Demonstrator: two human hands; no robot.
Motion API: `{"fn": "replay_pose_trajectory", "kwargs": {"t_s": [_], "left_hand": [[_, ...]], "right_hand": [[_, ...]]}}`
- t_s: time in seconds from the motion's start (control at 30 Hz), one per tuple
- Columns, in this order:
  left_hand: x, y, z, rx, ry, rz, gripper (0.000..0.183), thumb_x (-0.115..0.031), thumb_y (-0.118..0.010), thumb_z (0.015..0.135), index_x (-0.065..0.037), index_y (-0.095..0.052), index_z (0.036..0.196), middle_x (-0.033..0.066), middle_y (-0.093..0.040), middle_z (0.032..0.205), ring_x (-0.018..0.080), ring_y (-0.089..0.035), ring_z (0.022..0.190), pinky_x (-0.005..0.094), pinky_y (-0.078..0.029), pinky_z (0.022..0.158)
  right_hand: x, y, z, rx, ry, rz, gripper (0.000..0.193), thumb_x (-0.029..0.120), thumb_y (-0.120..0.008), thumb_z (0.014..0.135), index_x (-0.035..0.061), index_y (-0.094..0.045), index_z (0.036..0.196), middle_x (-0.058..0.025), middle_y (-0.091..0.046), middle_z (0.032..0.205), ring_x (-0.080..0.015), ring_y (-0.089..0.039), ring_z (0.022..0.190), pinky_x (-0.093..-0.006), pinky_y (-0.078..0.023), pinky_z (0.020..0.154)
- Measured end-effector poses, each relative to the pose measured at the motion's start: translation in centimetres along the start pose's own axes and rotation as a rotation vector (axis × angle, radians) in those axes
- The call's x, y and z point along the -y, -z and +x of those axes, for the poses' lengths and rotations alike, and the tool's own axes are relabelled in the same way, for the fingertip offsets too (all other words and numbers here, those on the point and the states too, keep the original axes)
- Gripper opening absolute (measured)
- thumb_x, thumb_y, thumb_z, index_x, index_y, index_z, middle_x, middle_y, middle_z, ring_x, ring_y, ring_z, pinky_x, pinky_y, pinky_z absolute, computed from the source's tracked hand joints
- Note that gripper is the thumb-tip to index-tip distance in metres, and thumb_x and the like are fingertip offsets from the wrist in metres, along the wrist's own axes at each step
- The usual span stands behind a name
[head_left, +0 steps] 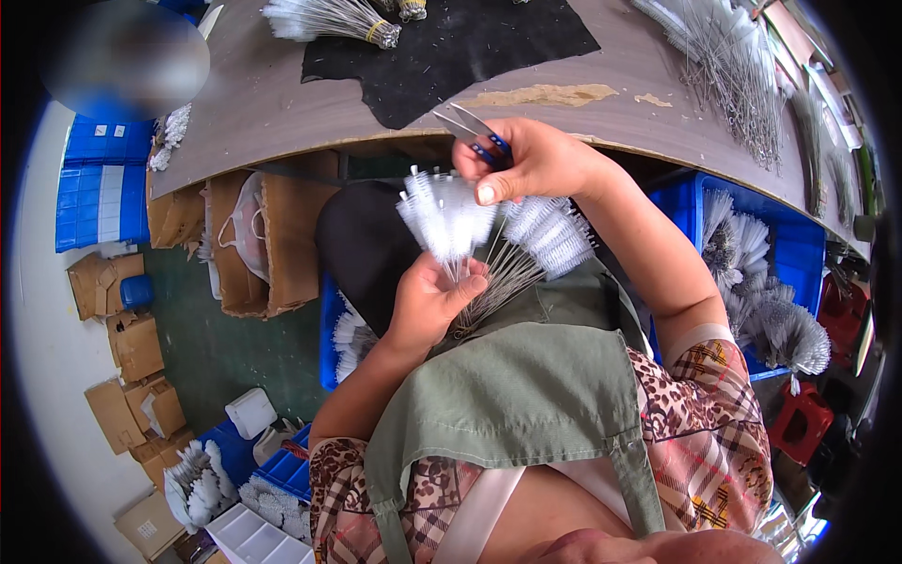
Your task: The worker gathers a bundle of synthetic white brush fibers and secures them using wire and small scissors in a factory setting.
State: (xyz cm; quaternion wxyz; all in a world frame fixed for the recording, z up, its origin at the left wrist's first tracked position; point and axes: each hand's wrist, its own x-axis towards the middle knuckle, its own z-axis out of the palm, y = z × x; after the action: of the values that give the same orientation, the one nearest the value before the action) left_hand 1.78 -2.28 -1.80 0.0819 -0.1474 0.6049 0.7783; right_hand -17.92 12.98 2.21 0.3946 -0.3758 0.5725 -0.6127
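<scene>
Before the worn grey-brown worktable (254, 103), the right hand (526, 162) grips blue-handled metal snips (500, 141), the left hand (425, 305) pinches white-bristled wire brushes (449, 211); a loosened pinch could scatter them.

No text, number or brand name is legible. Two small white labels (101, 131) are located on the upper blue plastic bin (80, 141), upper left; their marks are too small to read. A small pale label (147, 530) is located on the cardboard box (162, 512), lower left; its print is likewise unreadable. The blue-handled snips (490, 150) bear small white marks on the handles. These marks cannot be resolved as characters at this image scale.
</scene>
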Motion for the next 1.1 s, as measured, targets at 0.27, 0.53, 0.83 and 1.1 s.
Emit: {"fn": "replay_pose_trajectory", "kwargs": {"t_s": [0.27,0.53,0.83,1.1], "left_hand": [[-0.5,-0.3,-0.3,-0.027,0.05,-0.145,0.012,-0.007,-0.051,0.094,-0.003,-0.051,0.106,0.0064,-0.056,0.098,0.0182,-0.059,0.095,0.0393,-0.053,0.082],[-0.7,-0.6,-0.4,-0.038,0.073,-0.208,0.006,-0.006,-0.052,0.094,-0.004,-0.049,0.099,0.0054,-0.056,0.093,0.0211,-0.062,0.092,0.0384,-0.054,0.082],[-0.9,-0.6,-0.1,-0.034,0.123,-0.134,0.006,-0.005,-0.056,0.092,-0.004,-0.05,0.093,0.0039,-0.057,0.089,0.0218,-0.063,0.089,0.0331,-0.053,0.081],[-0.7,-0.5,-0.3,-0.064,0.102,-0.242,0.009,-0.003,-0.055,0.092,-0.006,-0.048,0.097,0.0043,-0.056,0.091,0.0243,-0.061,0.097,0.0386,-0.053,0.084]], "right_hand": [[-0.9,0.0,-0.7,-0.029,0.049,0.093,0.027,0.018,-0.079,0.076,0.0073,-0.056,0.085,0.0059,-0.05,0.069,-0.0051,-0.046,0.065,-0.0216,-0.037,0.06],[-1.5,0.5,-1.3,-0.015,0.061,0.048,0.026,0.014,-0.078,0.077,0.0069,-0.058,0.092,0.0049,-0.052,0.068,-0.0049,-0.047,0.065,-0.0218,-0.038,0.06],[-1.5,-0.2,-1.1,-0.062,0.179,0.186,0.027,0.006,-0.074,0.077,0.005,-0.058,0.099,0.0016,-0.058,0.086,-0.0064,-0.053,0.082,-0.0239,-0.044,0.076],[-1.0,0.3,-1.6,0.005,0.052,0.163,0.035,0.009,-0.074,0.078,0.0056,-0.059,0.11,0.0051,-0.054,0.077,-0.0053,-0.05,0.073,-0.0218,-0.041,0.068]]}}
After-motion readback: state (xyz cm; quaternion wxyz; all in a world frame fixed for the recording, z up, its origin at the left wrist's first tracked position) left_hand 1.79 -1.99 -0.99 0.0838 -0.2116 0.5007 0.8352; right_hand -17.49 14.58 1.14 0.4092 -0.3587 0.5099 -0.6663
